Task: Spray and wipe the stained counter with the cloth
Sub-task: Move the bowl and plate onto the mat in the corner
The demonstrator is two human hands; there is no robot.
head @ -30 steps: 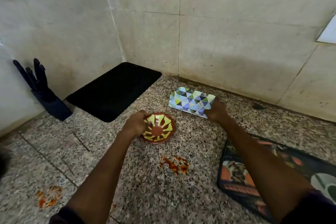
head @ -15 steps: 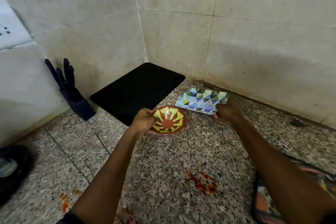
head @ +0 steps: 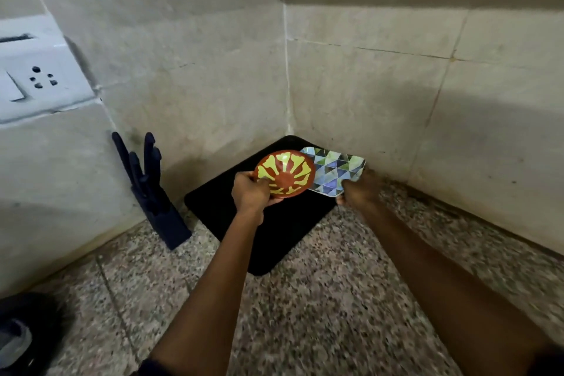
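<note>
My left hand [head: 251, 192] grips the near rim of a small red bowl [head: 287, 173] with a yellow sunburst pattern, held above the black mat [head: 274, 232] in the counter's corner. My right hand [head: 357, 191] grips the near edge of a rectangular plate [head: 335, 168] with blue, green and white triangles, held just right of the bowl and partly behind it. The speckled granite counter [head: 320, 314] fills the foreground. No stain, cloth or spray bottle shows in this view.
A dark blue knife block [head: 152, 192] stands against the left wall. A white wall socket [head: 33, 76] sits high on the left. A dark round object [head: 21, 336] lies at the bottom left edge. Tiled walls meet in the corner behind the mat.
Both hands lifted the bowl and plate off the counter and carried them back to the corner over the black mat. The view shifted, so the orange stains and the patterned mat left the frame.
</note>
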